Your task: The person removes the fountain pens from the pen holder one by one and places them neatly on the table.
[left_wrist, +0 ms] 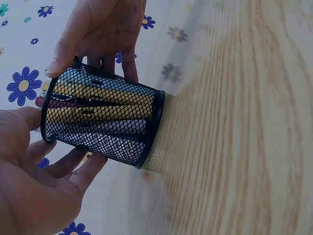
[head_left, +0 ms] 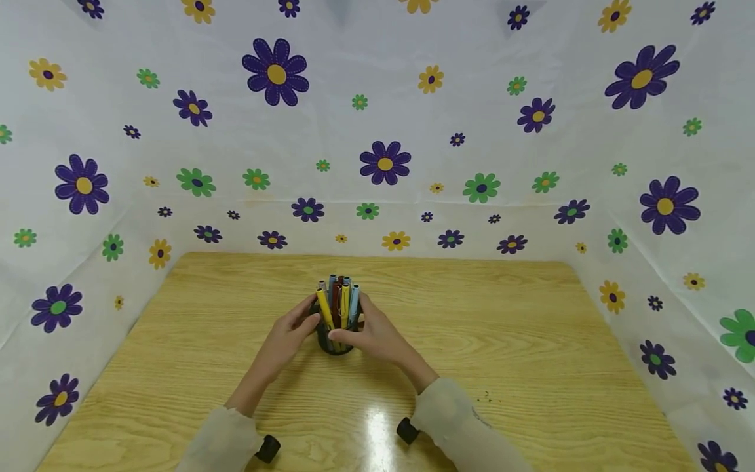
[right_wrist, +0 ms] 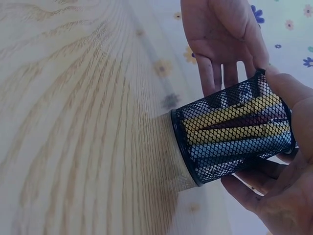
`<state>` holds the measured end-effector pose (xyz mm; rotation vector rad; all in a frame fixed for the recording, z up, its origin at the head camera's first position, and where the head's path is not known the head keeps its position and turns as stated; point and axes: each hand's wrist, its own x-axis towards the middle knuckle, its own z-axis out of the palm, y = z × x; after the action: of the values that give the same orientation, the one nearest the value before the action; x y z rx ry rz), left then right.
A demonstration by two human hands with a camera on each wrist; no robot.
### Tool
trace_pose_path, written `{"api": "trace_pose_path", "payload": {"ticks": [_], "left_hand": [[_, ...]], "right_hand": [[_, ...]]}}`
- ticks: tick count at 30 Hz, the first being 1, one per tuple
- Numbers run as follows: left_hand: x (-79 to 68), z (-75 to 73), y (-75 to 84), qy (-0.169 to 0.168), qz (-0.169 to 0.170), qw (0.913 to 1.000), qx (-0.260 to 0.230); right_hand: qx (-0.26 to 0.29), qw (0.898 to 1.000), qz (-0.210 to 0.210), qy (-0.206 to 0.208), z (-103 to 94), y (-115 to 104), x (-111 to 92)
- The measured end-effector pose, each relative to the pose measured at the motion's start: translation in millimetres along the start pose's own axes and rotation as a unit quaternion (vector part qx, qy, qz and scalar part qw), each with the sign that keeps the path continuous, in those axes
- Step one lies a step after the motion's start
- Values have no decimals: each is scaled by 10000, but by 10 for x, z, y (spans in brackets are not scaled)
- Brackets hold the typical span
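A black mesh pen holder (left_wrist: 105, 117) is upright between my two hands, at the middle of the wooden table in the head view. Several pens stand in it: yellow pens (head_left: 324, 309), light blue pens (head_left: 354, 307) and a dark red pen (head_left: 337, 301). With curled fingers, my left hand (head_left: 288, 335) grips the holder's left side near the rim. My right hand (head_left: 380, 333) holds the opposite side, its thumb across the front. Both wrist views show the base close to the tabletop; whether it touches, I cannot tell.
The wooden table (head_left: 507, 328) spreads around the hands. Small dark specks (head_left: 488, 397) lie to the right of the right forearm. White cloth walls (head_left: 330, 131) printed with flowers enclose the table at the back and both sides.
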<state>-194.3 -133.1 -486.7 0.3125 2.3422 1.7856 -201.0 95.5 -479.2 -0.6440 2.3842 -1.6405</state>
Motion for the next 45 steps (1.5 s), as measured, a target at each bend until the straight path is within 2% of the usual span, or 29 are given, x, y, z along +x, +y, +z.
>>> {"api": "trace_pose_path", "payload": {"ticks": [16,26,35,41,45], "left_hand": [[-67,-158,-34,241,-73,9996,-157],[-114,-189,3,268,-94,9992,-269],[-135,-190,40,317,-95,9990,-305],[-155,-186,16,332,-86,9989,-312],[-162,-190,1,294,-50,9991,-302]], "right_hand": [[-1,9998,-87,-161,121,-42,150],[354,9984,396,-214,163,-71,173],[752,9956,496,-248,130,-100,182],[858,9957,360,-38,105,-106,183],[988,9945,210,264,97,-122,194]]}}
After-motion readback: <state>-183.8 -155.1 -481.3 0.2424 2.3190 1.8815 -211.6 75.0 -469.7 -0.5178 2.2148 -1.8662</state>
